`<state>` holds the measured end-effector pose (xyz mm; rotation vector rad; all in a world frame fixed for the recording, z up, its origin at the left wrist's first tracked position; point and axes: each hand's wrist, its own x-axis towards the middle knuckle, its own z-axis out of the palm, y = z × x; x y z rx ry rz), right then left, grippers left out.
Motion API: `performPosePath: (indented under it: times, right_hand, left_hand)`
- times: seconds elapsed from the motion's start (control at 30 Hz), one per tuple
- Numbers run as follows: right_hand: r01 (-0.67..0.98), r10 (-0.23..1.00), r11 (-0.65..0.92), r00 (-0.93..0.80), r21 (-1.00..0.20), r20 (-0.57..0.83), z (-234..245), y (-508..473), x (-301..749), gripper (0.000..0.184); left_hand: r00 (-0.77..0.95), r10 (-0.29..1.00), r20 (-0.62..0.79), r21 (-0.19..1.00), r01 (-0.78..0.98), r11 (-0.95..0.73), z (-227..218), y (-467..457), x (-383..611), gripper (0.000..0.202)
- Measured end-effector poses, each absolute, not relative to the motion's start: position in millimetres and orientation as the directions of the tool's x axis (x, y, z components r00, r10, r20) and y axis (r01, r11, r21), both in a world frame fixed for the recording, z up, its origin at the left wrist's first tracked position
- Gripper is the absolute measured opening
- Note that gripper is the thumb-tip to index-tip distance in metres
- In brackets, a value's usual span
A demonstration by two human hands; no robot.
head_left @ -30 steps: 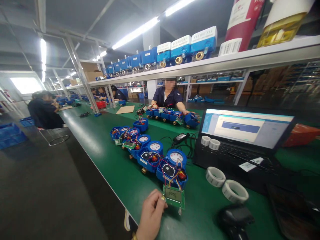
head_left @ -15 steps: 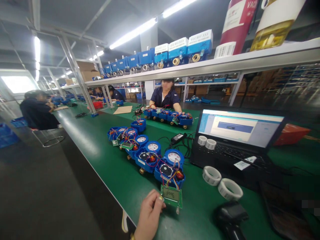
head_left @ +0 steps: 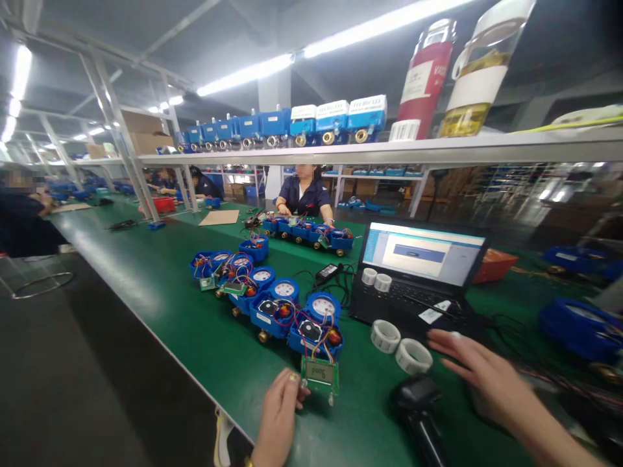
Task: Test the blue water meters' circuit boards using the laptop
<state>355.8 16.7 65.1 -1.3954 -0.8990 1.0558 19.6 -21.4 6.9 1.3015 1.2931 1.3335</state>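
My left hand (head_left: 278,415) pinches the left edge of a small green circuit board with an LCD (head_left: 319,374), wired to the nearest blue water meter (head_left: 316,329). My right hand (head_left: 479,371) reaches in from the right with fingers spread, holding nothing, hovering by the front of the open laptop (head_left: 418,272) and just right of two white label rolls (head_left: 400,345). A black handheld scanner (head_left: 419,415) lies on the green bench (head_left: 195,324) below that hand. More blue meters (head_left: 243,272) with loose wires sit in a row behind the nearest one.
A person in a dark shirt (head_left: 305,194) works across the bench on another row of meters (head_left: 311,232). A shelf (head_left: 341,152) overhead carries blue meters, a red bottle and a jar. A power adapter (head_left: 327,272) with cables lies beside the laptop. Another person sits at far left.
The view has swung right and down. My right hand has come into view and reached toward the laptop front. My left hand stays on the circuit board.
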Motion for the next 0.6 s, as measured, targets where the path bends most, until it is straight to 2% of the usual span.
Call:
performPosePath:
  times: [0.07,0.13,0.27,0.47,0.6]
  right_hand:
    - [-0.109,0.964,-0.256,0.041,-0.961,-0.261,72,31,310,0.05]
    - [-0.13,0.919,-0.393,-0.021,-0.91,-0.394,74,47,264,0.041]
    - [-0.13,0.843,-0.538,-0.086,-0.833,-0.532,65,72,202,0.036]
    - [-0.217,0.751,-0.66,-0.173,-0.719,-0.637,51,75,176,0.044]
    - [-0.387,0.76,-0.647,-0.259,-0.657,-0.596,52,67,166,0.047]
  left_hand:
    - [-0.114,0.987,0.11,0.991,0.085,-0.1,8,-21,18,0.057]
    - [-0.125,0.985,0.116,0.99,0.089,-0.105,8,-19,17,0.06]
    - [-0.12,0.984,0.131,0.989,0.089,-0.121,4,-17,13,0.061]
    - [-0.092,0.985,0.144,0.988,0.072,-0.138,2,-15,11,0.06]
    - [-0.094,0.985,0.143,0.987,0.083,-0.135,6,-15,10,0.062]
